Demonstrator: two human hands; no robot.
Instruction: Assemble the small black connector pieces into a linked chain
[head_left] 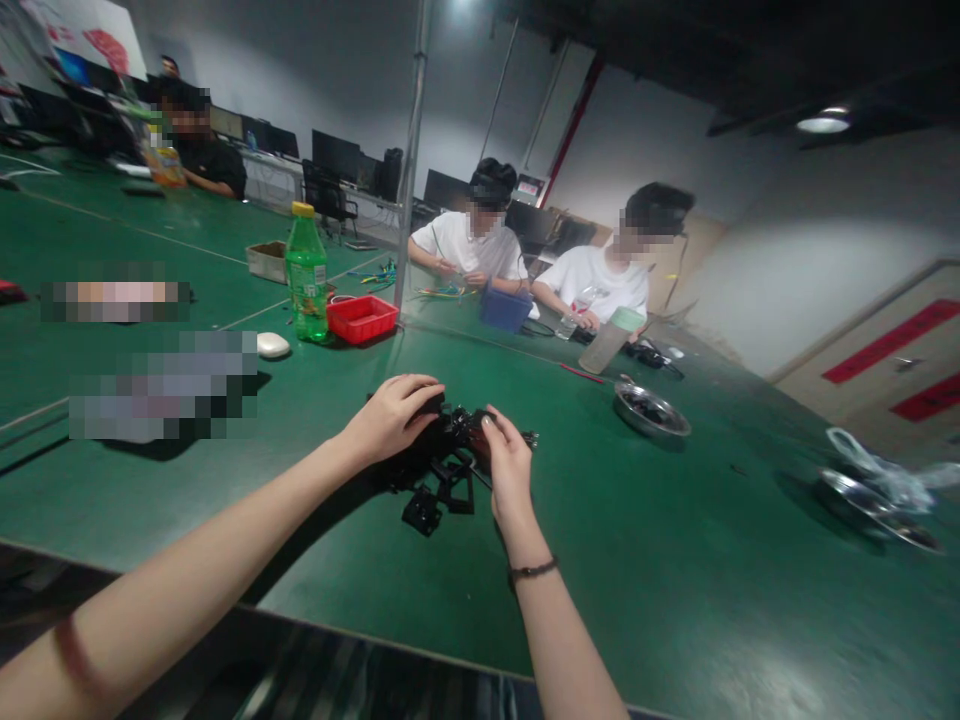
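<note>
You have both hands at the centre of the frame, over the green counter [675,600]. Your left hand [401,412] has its fingers bent closely around a black block [430,405]. Your right hand [510,460], with a dark wristband [534,570] below it, pinches a dark piece [480,438] between thumb and fingers; the two items sit side by side, and whether they are joined cannot be told. Black parts [422,512] lie on the counter just below your hands. Left of centre, a green bottle [307,285] stands beside a red tray [367,331], with a white mouse [273,346] near its base. A metal bowl [649,427] rests right of centre. In the upper middle, two people in white shirts [596,275] sit across from you.
</note>
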